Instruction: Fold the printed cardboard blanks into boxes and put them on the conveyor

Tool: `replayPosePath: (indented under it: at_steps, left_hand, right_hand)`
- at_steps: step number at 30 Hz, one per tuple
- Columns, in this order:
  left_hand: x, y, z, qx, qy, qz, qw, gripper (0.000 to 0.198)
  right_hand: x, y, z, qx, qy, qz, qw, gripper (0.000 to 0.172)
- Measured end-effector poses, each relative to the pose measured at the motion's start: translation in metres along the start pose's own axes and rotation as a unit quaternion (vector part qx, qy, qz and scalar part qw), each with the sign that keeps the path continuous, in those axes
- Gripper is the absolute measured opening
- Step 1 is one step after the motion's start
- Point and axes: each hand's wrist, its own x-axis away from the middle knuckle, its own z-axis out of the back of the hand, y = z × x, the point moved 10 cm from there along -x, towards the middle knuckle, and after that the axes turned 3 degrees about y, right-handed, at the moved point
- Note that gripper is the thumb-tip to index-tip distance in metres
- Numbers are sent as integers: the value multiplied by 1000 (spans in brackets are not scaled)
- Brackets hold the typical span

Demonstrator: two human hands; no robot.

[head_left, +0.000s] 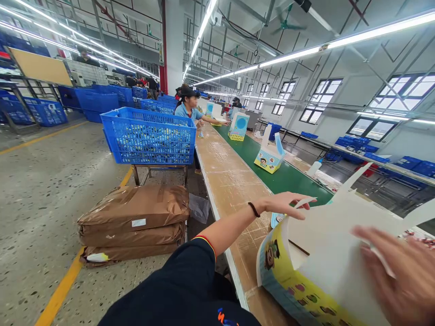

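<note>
Lying at the lower right of the frame, the printed carton [295,280] sits beneath and between both hands, its long printed side slanting from the left hand's end down toward the bottom right corner. The left hand [287,203] is at the carton's far left corner, fingers half curled by a thin white flap [306,202]; whether it pinches the flap I cannot tell. The right hand [397,267] is over the white panel at the right edge, fingers outstretched (motion blur hides whether they grip).

The carton's top is partly open onto pale board; contents, if any, cannot be made out. On the green belt [294,180], at centre right, a smaller-looking carton [270,159] stands with flaps raised, its inside hidden. Left of centre, a blue crate [152,129] holds many small blue-and-yellow pieces, too fine to identify through the mesh.
</note>
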Motion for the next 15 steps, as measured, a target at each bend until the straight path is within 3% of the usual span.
replayPosePath:
  at_steps: [2, 5, 7, 11, 13, 15]
  left_hand:
    - [0, -11, -5, 2, 12, 9, 1000, 78]
    - [3, -23, -5, 14, 41, 26, 999, 79]
    - [5, -28, -6, 14, 54, 35, 998, 86]
    - [7, -21, -31, 93, 23, -8, 995, 115]
    - [7, -18, -46, 177, 10, -21, 984, 113]
    - [6, -22, -53, 205, 41, 9, 978, 106]
  right_hand:
    - [-5, -2, -22, 26, -92, -40, 995, 65]
    - [2, -7, -66, 55, -275, -103, 954, 68]
    - [9, -18, -85, 60, -349, -95, 930, 64]
    - [16, -40, -104, 13, -389, -39, 920, 58]
    - [19, -47, -109, -26, -389, -11, 921, 58]
    - [22, -50, -113, -42, -396, 7, 917, 58]
